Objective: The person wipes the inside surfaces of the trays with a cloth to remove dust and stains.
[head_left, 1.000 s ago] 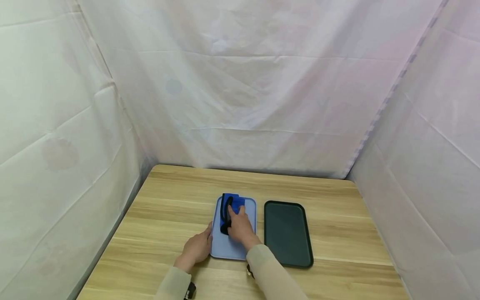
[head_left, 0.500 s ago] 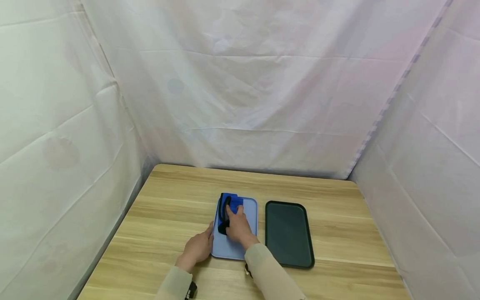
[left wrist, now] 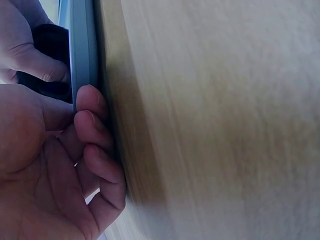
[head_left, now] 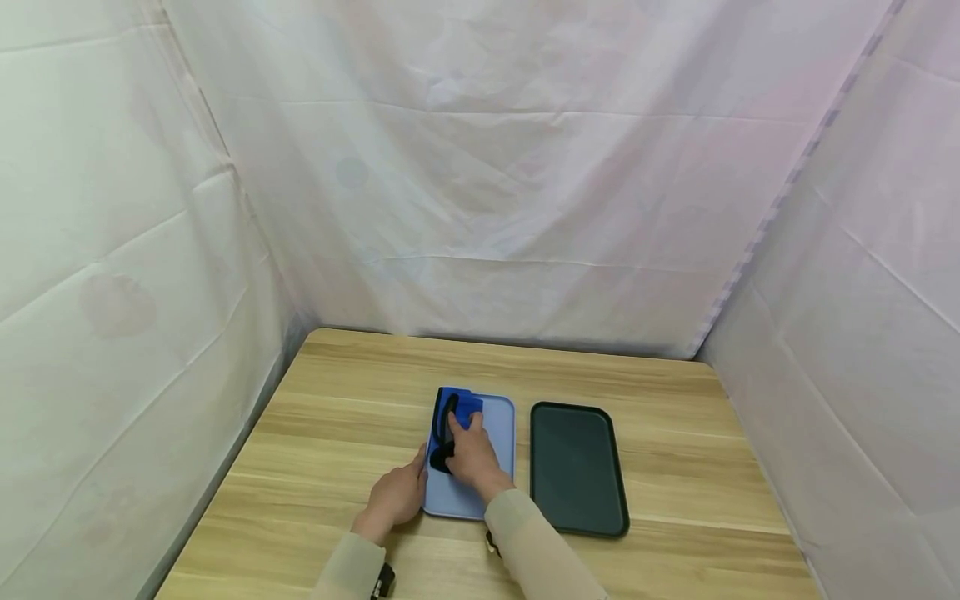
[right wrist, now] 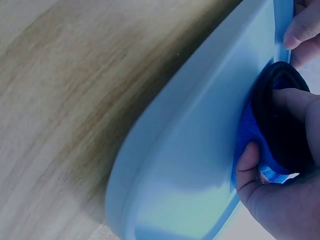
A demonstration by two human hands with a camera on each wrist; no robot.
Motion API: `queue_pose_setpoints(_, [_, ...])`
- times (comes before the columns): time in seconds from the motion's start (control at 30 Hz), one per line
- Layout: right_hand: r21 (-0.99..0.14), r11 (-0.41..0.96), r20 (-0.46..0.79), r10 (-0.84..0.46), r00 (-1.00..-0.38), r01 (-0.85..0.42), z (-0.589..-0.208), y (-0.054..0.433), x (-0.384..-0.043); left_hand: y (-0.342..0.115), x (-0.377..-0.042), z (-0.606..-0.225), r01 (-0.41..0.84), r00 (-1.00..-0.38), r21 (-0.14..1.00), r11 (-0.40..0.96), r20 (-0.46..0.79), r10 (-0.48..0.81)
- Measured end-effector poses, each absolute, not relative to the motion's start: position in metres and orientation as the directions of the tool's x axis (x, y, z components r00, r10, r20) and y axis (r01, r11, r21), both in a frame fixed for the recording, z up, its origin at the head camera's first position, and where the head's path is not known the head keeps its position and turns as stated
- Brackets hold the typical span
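Note:
My right hand (head_left: pixel 472 454) pinches a blue fabric piece with black edging (head_left: pixel 467 407) over the light blue tray (head_left: pixel 497 467). In the right wrist view the fabric (right wrist: pixel 245 130) curls into a black-lined opening; one digit reaches inside it while another bends against its outer side. Its exact kind does not show. At the tray's left edge, my left hand (head_left: pixel 397 493) holds the rim. The left wrist view shows its curled fingers (left wrist: pixel 102 162) against the tray's outer wall (left wrist: pixel 82 55), close to the tabletop. Part of the fabric is hidden by my right hand.
A dark green tray (head_left: pixel 576 467) lies just right of the light blue one, with my right forearm (head_left: pixel 540 542) passing near its lower left corner. Both stand on a wooden table (head_left: pixel 337 400). White cloth hangings (head_left: pixel 480 183) enclose the back and sides.
My right hand and the blue fabric piece have shifted slightly left over the tray, and the black part at its near end has spread leftward. My left hand keeps its place at the rim.

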State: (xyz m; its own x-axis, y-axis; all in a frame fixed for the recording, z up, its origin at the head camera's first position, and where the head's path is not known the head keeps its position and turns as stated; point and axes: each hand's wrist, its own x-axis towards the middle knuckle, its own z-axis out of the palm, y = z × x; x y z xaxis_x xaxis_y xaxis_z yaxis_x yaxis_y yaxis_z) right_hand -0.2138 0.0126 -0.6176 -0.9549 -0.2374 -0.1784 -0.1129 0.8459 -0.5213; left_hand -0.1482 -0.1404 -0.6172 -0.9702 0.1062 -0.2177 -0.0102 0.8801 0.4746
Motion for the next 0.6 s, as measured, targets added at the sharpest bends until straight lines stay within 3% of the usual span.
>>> queue_pose_setpoints(0.6, [-0.449,0.882,-0.187,-0.250,-0.950,-0.144,-0.615,0.011,-0.199,-0.142,-0.150,-0.623,-0.029,-0.968,0.484,0.875,-0.231,0.096])
